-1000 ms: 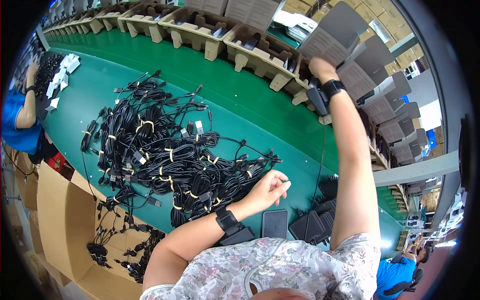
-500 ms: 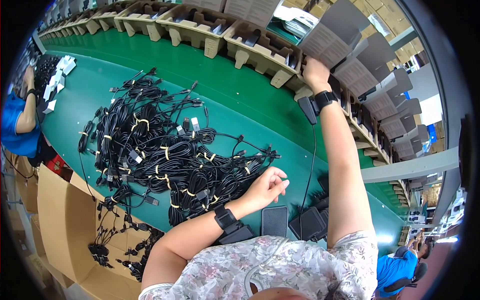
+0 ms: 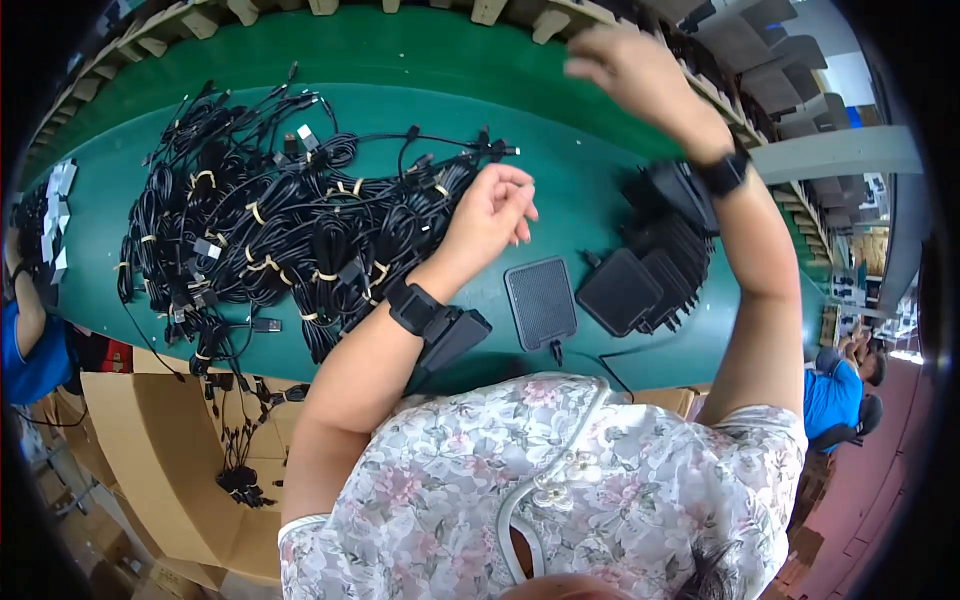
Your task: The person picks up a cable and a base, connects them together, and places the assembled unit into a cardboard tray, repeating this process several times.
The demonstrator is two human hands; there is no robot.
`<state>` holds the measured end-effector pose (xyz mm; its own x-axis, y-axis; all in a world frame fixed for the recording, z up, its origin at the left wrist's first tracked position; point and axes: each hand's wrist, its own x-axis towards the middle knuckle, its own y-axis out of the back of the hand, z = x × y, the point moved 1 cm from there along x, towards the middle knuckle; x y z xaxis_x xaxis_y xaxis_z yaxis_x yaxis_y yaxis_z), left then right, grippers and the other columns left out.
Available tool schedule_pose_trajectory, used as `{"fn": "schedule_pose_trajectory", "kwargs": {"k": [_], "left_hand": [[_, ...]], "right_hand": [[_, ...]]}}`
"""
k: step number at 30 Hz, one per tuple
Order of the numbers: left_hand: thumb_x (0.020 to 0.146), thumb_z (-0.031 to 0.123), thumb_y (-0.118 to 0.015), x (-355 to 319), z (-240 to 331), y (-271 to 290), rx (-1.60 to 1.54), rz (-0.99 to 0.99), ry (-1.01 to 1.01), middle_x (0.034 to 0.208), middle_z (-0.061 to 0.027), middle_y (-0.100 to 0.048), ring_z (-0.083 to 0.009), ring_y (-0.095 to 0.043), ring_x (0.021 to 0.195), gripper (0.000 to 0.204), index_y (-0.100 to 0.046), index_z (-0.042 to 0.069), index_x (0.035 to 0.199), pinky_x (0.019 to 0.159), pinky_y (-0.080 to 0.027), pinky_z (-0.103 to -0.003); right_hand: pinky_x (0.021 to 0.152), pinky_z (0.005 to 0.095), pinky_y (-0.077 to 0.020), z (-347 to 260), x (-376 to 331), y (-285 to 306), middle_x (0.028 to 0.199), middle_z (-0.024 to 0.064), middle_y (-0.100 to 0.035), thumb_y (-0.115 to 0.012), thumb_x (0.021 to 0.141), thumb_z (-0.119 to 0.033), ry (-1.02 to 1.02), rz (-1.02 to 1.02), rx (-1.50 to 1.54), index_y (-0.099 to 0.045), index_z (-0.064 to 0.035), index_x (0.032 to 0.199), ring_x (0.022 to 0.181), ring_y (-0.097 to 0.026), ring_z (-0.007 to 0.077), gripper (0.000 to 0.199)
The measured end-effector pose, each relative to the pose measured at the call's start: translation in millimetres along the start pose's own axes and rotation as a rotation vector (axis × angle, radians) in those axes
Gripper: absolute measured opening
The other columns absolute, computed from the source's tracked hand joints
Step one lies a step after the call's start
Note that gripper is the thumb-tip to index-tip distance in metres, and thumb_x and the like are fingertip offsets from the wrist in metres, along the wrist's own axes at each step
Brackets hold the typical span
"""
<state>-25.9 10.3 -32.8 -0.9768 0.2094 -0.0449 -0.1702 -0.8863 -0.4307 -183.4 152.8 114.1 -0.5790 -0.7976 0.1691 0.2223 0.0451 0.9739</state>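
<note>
My left hand [image 3: 488, 215] hovers at the right end of a big pile of black cables [image 3: 290, 235], its fingers loosely curled and apart from the thumb, with nothing held. The cables are bundled with pale ties. My right hand [image 3: 640, 80] is raised over the far right side of the table by the cardboard trays, blurred by motion; its thumb stands away from the fingers and I see nothing in it. Between my arms lies a flat black square device [image 3: 541, 305] with a mesh face. Beside it, a row of several similar black devices [image 3: 620, 290] leans together.
Moulded cardboard trays [image 3: 550, 24] line the far edge of the green table [image 3: 450, 100]. A grey metal bar [image 3: 835, 153] crosses at right. An open carton [image 3: 150, 460] with cables stands at lower left. People in blue [image 3: 835, 395] sit at both sides.
My right hand has drawn back from the trays, its elbow swinging outward. My view has tilted down, showing more of the black devices. My left hand stays beside the cables.
</note>
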Motion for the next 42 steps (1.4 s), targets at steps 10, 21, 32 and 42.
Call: {"fn": "schedule_pose_trajectory", "kwargs": {"k": [10, 21, 32, 42], "left_hand": [[0.095, 0.015, -0.047, -7.4, -4.2, -1.5, 0.052, 0.048, -0.124, 0.083, -0.0056, -0.058, -0.0085, -0.055, 0.059, 0.017, -0.049, 0.003, 0.108, 0.050, -0.043, -0.020], [0.096, 0.017, -0.047, -10.4, 3.7, -8.4, 0.163, 0.051, -0.077, 0.086, -0.0049, -0.058, -0.0091, -0.056, 0.066, 0.019, -0.050, 0.003, 0.109, 0.056, -0.045, -0.021], [0.096, 0.016, -0.047, -9.0, 1.2, -3.9, 0.215, 0.063, -0.096, 0.086, -0.0048, -0.058, -0.0094, -0.055, 0.065, 0.018, -0.051, 0.003, 0.108, 0.056, -0.045, -0.021], [0.095, 0.015, -0.047, -10.5, -3.2, -13.4, 0.136, 0.028, -0.110, 0.083, -0.0053, -0.057, -0.0094, -0.055, 0.061, 0.017, -0.049, 0.003, 0.108, 0.053, -0.045, -0.021]], "right_hand": [[0.103, 0.0580, -0.0227, -172.2, -168.8, -15.1, 0.140, 0.0291, -0.025, -0.071, 0.058, -0.052, -0.037, -0.438, 0.345, -0.035, -0.0027, 0.135, 0.131, -0.024, 0.0446, 0.098], [0.105, 0.0511, -0.0275, -193.1, -178.7, -30.8, 0.138, 0.0323, -0.027, -0.059, 0.074, -0.010, -0.055, -0.222, 0.493, -0.031, -0.0005, 0.137, 0.130, -0.028, 0.0448, 0.069], [0.074, 0.0397, -0.0483, -101.9, -125.8, -10.0, 0.076, 0.0139, -0.061, -0.059, 0.077, -0.013, -0.391, -0.170, 0.206, -0.059, -0.0013, 0.102, 0.083, -0.060, 0.0278, 0.028], [0.058, 0.0270, -0.0447, -25.6, -59.3, -5.8, 0.070, 0.0026, -0.058, -0.064, 0.085, -0.022, -0.518, 0.397, 0.594, -0.061, -0.0022, 0.089, 0.063, -0.056, 0.0134, 0.020]]}}
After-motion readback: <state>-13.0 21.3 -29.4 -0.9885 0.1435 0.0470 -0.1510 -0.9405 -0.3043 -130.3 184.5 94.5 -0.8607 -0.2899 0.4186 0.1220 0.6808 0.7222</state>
